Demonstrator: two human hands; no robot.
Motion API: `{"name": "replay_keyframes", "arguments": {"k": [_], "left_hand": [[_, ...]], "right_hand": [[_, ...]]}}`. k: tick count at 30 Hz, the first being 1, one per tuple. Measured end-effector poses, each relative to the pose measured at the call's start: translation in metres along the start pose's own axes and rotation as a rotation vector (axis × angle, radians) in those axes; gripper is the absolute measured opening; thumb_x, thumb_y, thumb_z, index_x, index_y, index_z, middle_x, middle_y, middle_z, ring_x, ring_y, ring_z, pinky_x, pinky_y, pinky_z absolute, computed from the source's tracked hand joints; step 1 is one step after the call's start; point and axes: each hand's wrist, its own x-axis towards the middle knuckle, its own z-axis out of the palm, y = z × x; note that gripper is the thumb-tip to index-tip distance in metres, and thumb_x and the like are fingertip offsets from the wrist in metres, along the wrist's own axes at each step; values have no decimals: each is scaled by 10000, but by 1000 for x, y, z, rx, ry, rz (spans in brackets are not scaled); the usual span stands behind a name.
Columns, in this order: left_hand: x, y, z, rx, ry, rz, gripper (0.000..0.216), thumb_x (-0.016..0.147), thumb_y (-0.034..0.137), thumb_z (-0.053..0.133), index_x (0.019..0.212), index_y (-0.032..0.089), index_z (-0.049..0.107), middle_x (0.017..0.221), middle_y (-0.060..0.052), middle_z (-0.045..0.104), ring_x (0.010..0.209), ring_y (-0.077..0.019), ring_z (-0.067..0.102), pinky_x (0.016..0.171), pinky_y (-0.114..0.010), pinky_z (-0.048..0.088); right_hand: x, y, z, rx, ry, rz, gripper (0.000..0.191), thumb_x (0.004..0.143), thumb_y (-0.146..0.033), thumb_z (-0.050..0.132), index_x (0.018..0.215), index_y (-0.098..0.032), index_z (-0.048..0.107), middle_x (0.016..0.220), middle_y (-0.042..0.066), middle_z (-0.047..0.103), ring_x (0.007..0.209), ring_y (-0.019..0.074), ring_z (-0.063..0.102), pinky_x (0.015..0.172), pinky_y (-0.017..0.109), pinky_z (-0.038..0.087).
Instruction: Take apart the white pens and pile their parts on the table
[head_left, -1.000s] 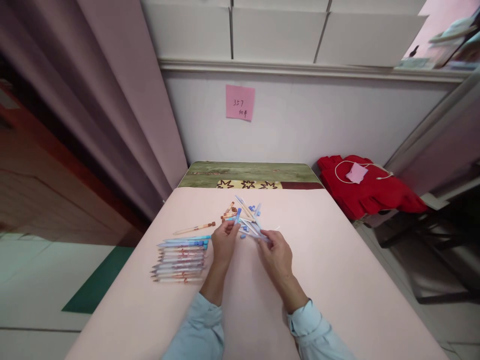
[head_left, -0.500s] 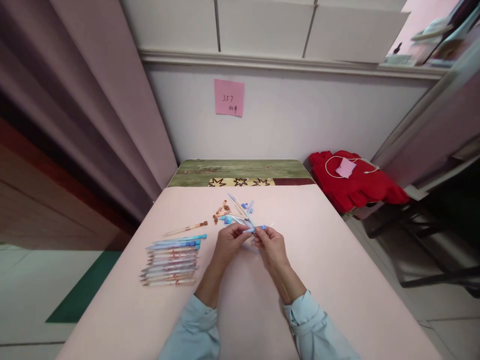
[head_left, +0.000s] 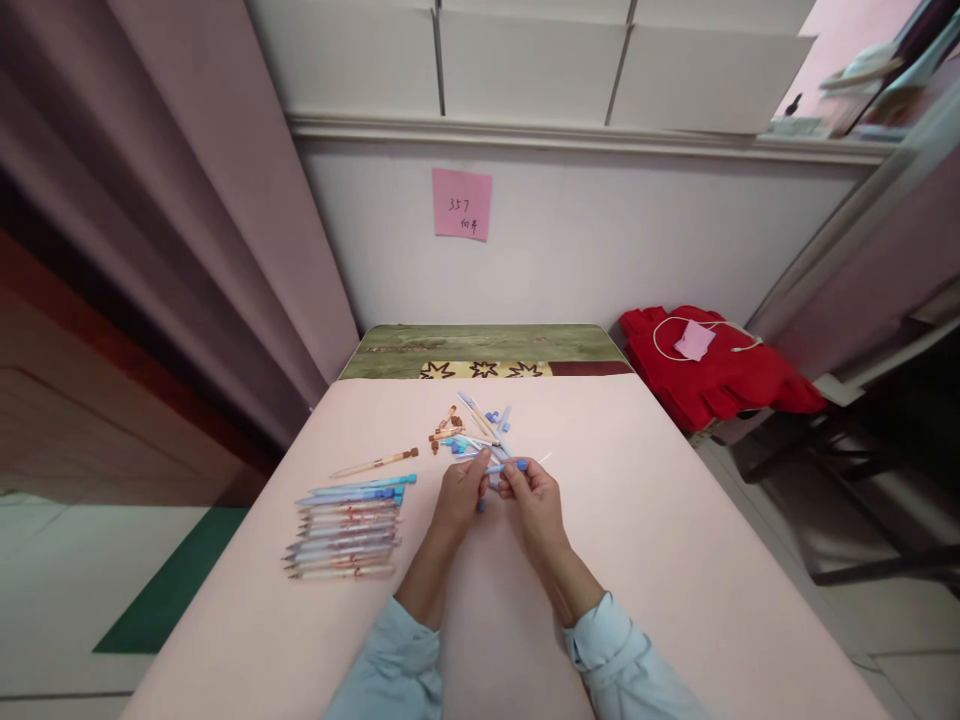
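Over the middle of the table, my left hand (head_left: 457, 492) is closed, thumb and fingers pinching a light blue pencil barrel (head_left: 496, 468). My right hand (head_left: 535, 500) is closed at the barrel's other end, where a darker blue cap (head_left: 522, 465) shows between the fingertips. Just below my left fingers is a small blue piece (head_left: 481, 506). Beyond both hands lies a loose pile of pencil parts: pale barrels (head_left: 477, 412), brown caps and clips (head_left: 456, 422), and blue caps (head_left: 491, 417). Fingers hide part of the pile.
To the left lies a row of pencils (head_left: 345, 540), with blue pencils (head_left: 360, 492) and one brown-capped pencil (head_left: 375, 464) above it. A pink note (head_left: 462, 204) is stuck on the wall. Red cloth (head_left: 720, 375) with a white cable sits right of the table (head_left: 645, 560).
My fingers have shifted on the blue barrel, and its capped end now sits a little lower in my right hand. A small blue piece has come into view below my left fingers.
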Motion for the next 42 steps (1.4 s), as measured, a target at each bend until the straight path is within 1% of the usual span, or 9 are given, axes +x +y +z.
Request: {"name": "replay_keyframes", "arguments": {"k": [3,5,9,15,22,27,31,37,42], "left_hand": [[-1,2,-1,-58,56,-40,529,842,579,503,487,186,497,419,24,409,396,-104,371,422,-245,280],[-1,4,0,-149,69,-14,418,814,550,571,635,173,600,515,14,515,434,-108,436,425,-231,312],[-1,8,3,-317,-23,42,317,696,392,753,903,176,647,624,30,573,514,-98,497,491,-207,385],[-2,12,0,-485,26,-14,269,742,394,718,741,168,572,540,51,503,463,-65,435,447,-183,299],[-1,12,-2,-431,-29,18,259,742,383,720,757,166,580,537,52,501,470,-71,438,471,-198,331],[-9,19,14,-496,100,8,292,775,453,665,770,176,574,672,6,615,550,-105,539,540,-229,420],[-18,22,27,-554,144,-81,360,807,541,573,784,182,572,687,-31,657,624,-160,614,607,-278,468],[-20,14,27,-596,234,-159,340,757,525,581,727,186,564,484,39,502,571,-159,599,584,-267,460],[-15,10,18,-518,248,-191,297,757,436,600,625,185,513,512,39,511,459,-96,490,495,-234,405]], "right_hand": [[1,5,0,53,-1,49,309,754,-424,725,909,-164,665,728,15,674,642,134,613,671,274,523],[2,6,0,99,21,68,318,748,-417,730,934,-168,661,737,17,680,648,143,627,695,294,536],[3,5,-2,115,15,67,327,742,-399,735,960,-171,653,750,19,684,653,150,635,699,305,541],[-6,-4,-5,-271,-115,-47,288,860,-442,572,800,-170,646,635,-12,602,485,109,519,480,225,415],[-12,-14,-8,-572,-74,-199,320,906,-449,497,738,-190,579,571,-43,516,506,105,448,498,212,341],[-12,-6,2,-628,-230,-153,319,883,-374,488,647,-189,594,547,-20,552,515,124,493,515,223,355],[-16,0,11,-690,-202,-151,322,874,-334,477,612,-198,604,598,18,631,550,155,557,529,243,389],[-17,6,16,-738,-188,-186,321,887,-307,450,689,-211,684,716,54,700,627,188,626,595,262,429],[-19,8,21,-772,-219,-167,312,845,-226,422,635,-199,650,731,52,696,620,170,615,597,250,408]]}}
